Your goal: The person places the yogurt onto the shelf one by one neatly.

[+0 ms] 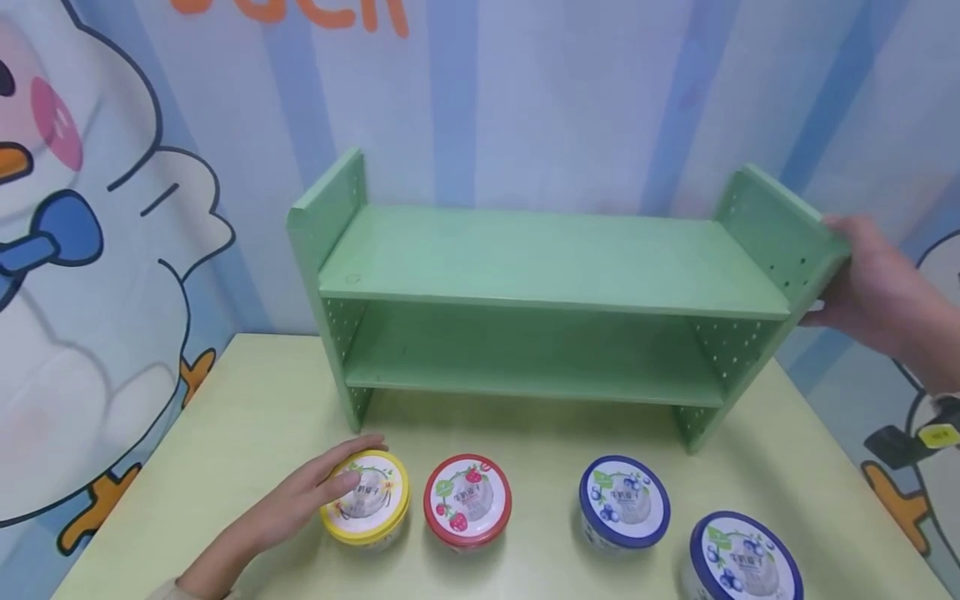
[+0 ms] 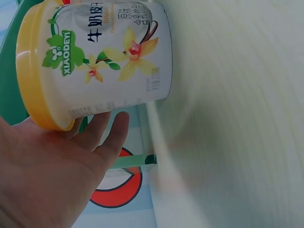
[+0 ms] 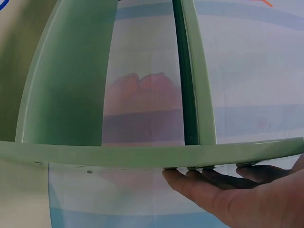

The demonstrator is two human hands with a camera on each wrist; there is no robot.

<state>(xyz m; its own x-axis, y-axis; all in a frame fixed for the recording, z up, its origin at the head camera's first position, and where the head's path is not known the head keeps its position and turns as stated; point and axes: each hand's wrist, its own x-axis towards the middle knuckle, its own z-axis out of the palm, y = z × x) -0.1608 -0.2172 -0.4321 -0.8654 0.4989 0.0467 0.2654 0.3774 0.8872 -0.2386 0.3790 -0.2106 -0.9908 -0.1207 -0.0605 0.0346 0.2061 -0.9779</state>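
Observation:
My left hand (image 1: pixel 300 500) holds a tub with a yellow lid (image 1: pixel 367 497), thumb on the lid and fingers round its far side. In the left wrist view the white tub (image 2: pixel 114 61) shows vanilla flowers, and its base stands at the pale tabletop. At the back is a green two-tier shelf (image 1: pixel 555 258). With its fingertips, my right hand (image 1: pixel 873 287) presses the outer face of the shelf's right side panel (image 3: pixel 118 156). Right of the yellow-lidded tub stands a red-lidded tub (image 1: pixel 467 502) with strawberries on top.
Two blue-lidded tubs, the nearer one (image 1: pixel 746 558) at the front right and the other (image 1: pixel 624 502) further left, stand on the pale yellow table (image 1: pixel 262 392). A striped blue wall cloth (image 1: pixel 540 100) with cartoon ducks hangs close behind and beside the shelf.

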